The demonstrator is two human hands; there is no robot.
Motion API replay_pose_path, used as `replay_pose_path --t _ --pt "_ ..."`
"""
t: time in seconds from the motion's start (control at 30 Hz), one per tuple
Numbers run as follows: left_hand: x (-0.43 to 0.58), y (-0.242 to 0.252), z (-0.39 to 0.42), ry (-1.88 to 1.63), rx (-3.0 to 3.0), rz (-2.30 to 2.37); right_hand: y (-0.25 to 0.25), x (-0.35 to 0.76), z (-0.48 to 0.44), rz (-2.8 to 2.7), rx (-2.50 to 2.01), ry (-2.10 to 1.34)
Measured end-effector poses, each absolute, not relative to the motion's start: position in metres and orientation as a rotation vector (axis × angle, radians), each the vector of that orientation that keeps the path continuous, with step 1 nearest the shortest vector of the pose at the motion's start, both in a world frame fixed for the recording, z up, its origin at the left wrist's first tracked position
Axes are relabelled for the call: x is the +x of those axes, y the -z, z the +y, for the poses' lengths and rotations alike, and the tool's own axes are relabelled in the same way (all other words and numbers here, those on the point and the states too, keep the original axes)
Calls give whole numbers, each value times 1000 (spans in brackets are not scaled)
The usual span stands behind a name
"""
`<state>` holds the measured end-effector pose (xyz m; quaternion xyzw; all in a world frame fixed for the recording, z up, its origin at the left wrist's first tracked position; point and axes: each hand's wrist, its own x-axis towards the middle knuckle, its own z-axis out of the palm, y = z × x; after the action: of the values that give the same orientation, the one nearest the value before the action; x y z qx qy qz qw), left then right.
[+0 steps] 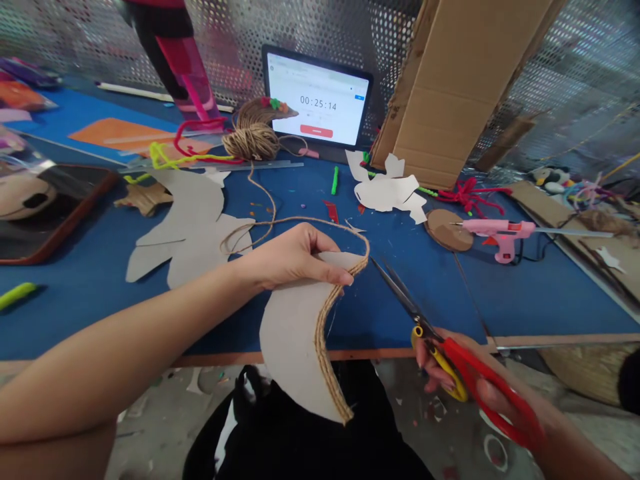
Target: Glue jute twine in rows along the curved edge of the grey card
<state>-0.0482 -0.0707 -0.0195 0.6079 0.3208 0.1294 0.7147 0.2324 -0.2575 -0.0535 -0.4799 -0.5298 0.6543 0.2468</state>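
Between the thumb and fingers of my left hand (305, 257) is a grey cardboard crescent (293, 333), held at its upper end. Rows of jute twine (323, 333) line its inner curve. From the top tip a loose strand loops back left to a ball of twine (251, 141) at the rear of the table. My right hand (450, 367) grips scissors (417, 313) with one red and one yellow handle. Their slightly parted blades point up and left, close to the strand near the crescent's tip but apart from it. Some left fingers are hidden behind the cardboard.
A pink glue gun (505, 235) lies at right beside round cardboard discs (449, 230). White fish-shaped cutouts (387, 190) and larger grey cutouts (193, 207) lie on the blue table. A tablet (317, 97) showing a timer and a tall cardboard piece (460, 87) stand behind.
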Motion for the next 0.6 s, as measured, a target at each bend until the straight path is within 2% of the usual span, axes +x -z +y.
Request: replay_pose_path --t 0.43,0.6 --pt "-46 17 -77 -136 1296 649 47 222 -246 -1606 -1178 -1722" --pt "-47 15 -75 -92 1271 603 33 220 -239 -1815 -1359 -1478"
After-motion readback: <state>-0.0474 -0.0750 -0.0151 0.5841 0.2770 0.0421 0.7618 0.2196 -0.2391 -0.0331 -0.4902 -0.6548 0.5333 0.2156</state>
